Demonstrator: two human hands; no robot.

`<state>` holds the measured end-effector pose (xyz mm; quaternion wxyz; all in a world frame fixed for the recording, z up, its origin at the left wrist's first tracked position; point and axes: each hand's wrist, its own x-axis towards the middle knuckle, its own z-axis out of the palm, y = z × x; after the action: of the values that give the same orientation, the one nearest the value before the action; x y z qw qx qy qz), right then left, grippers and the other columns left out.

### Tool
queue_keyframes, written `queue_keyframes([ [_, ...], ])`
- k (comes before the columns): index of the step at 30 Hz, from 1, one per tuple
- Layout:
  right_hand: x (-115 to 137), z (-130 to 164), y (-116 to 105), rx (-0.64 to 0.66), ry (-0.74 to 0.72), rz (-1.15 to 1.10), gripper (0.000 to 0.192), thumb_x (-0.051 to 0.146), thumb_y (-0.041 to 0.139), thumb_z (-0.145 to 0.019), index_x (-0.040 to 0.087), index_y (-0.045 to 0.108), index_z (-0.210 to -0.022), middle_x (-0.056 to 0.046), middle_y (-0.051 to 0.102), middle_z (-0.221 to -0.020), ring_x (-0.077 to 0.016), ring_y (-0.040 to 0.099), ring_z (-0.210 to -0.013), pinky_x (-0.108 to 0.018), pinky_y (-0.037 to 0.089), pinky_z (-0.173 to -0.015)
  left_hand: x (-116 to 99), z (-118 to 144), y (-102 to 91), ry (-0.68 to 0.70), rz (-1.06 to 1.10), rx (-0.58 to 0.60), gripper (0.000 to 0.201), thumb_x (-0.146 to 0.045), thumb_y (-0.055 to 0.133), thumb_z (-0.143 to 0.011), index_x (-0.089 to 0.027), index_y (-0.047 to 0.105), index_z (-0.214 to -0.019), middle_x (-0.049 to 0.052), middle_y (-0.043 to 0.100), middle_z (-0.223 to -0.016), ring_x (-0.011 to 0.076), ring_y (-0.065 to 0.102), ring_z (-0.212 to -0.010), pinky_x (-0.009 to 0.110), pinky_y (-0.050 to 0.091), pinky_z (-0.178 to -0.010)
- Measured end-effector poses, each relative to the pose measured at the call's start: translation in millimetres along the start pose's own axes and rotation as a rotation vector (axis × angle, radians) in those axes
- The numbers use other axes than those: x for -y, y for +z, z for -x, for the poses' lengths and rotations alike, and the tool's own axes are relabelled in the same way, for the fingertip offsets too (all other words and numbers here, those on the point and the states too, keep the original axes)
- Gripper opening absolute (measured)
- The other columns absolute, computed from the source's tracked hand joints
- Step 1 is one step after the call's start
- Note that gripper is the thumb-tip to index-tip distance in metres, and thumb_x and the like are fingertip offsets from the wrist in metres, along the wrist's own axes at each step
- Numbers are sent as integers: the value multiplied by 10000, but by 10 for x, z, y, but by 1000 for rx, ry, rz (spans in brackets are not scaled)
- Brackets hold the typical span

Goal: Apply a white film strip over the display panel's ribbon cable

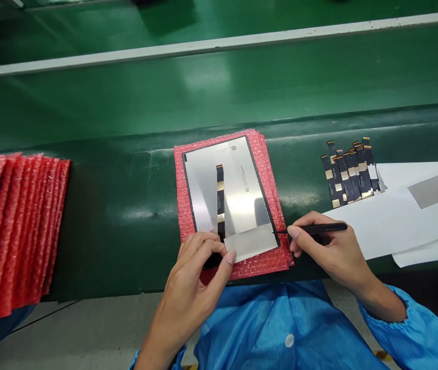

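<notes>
One rectangular silver panel with a black border [247, 205] lies at frame centre on red bubble-wrap bags [268, 200]. Its rear face carries one square matrix code [233, 148] at the upper right and small printed lines [243, 177]; the characters are too small to read. One black ribbon flex cable with gold sections [221, 198] lies on the panel. The left hand [193, 280] pinches the left end of one grey rectangular film strip [251, 242] at the panel's lower edge. The right hand [332, 254] grips one black pen-shaped tool [321, 227], tip at the strip's right end. Overlapping flex cables [351, 172], count uncertain, lie at right on the green tabletop [118, 216].
</notes>
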<state>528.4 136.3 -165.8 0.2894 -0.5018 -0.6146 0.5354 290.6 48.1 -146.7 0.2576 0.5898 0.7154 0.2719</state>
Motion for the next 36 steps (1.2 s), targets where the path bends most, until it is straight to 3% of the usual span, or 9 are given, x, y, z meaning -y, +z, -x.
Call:
queue_keyframes([
  [36, 29, 1, 5, -4, 47, -1, 117, 336, 693, -845, 418, 713, -765, 64, 729, -596, -236, 713, -499, -398, 615, -470, -23, -4, 9, -3, -12, 2, 189, -418, 558, -876, -254, 591, -788, -22, 597, -879, 142, 576, -878, 252, 440, -783],
])
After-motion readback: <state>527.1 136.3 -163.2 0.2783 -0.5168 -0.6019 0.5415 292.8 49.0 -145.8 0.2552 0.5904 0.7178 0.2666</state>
